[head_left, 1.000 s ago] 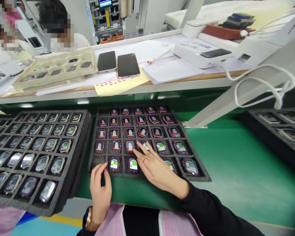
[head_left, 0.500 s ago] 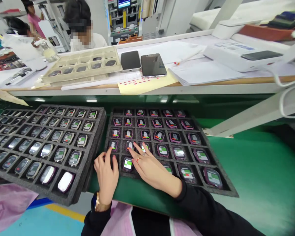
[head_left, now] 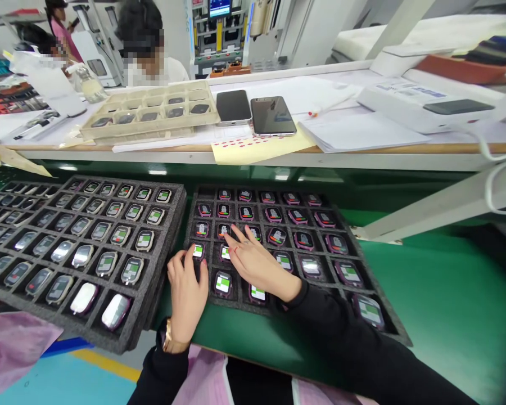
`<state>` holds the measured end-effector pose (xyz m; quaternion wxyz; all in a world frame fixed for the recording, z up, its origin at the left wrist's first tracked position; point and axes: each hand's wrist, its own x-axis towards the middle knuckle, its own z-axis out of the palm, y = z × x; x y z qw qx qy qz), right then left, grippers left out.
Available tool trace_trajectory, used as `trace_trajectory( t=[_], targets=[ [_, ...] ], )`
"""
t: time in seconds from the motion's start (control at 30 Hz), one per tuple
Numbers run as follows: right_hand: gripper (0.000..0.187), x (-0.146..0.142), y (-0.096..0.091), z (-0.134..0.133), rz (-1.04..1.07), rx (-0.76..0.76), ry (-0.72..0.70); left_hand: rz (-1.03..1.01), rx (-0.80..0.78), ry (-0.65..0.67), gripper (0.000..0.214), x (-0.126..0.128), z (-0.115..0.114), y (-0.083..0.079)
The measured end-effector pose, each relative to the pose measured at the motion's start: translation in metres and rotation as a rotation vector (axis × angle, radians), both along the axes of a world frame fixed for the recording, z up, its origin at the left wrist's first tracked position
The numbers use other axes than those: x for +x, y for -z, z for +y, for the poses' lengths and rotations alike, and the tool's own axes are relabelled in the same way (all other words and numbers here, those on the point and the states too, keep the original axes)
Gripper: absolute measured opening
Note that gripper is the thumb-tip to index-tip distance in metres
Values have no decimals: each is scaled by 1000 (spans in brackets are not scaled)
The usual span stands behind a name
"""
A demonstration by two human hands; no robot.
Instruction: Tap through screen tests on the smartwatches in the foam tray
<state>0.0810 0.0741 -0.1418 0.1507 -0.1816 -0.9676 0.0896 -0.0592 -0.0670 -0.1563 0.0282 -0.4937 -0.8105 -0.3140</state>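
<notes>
Black foam grid tray sat on the green belt by its front edge and held rows of purple-cased smartwatches. Right hand lay flat over the tray's near-left quarter, fingers spread apart, index tip on one watch screen. Left hand rested at the tray's near-left corner, fingers loosely apart, gripping nothing.
</notes>
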Motion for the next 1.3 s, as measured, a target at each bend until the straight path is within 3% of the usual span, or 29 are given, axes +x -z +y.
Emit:
trace_trajectory(
  t=[0.17,0.4,0.57,0.77,0.97,1.17,1.3],
  targets=[
    [44,3,-1,-5,-14,32,-25,12,-57,84,53,-6,21,-6],
    [45,48,-4,-4,-22,16,117,211,-211,54,51,-10,45,-2],
    [48,59,0,5,-7,-35,233,169,-270,33,56,-11,47,-5],
    [49,56,4,6,-79,-31,215,37,-174,42,54,-3,39,-4],
    [50,80,2,5,-7,-30,365,-81,142,244,32,29,6,-5],
    [48,94,6,5,-103,22,321,-165,141,627,36,71,-14,8],
    [51,112,7,8,-13,76,449,-93,151,726,32,85,-10,12]
  ],
)
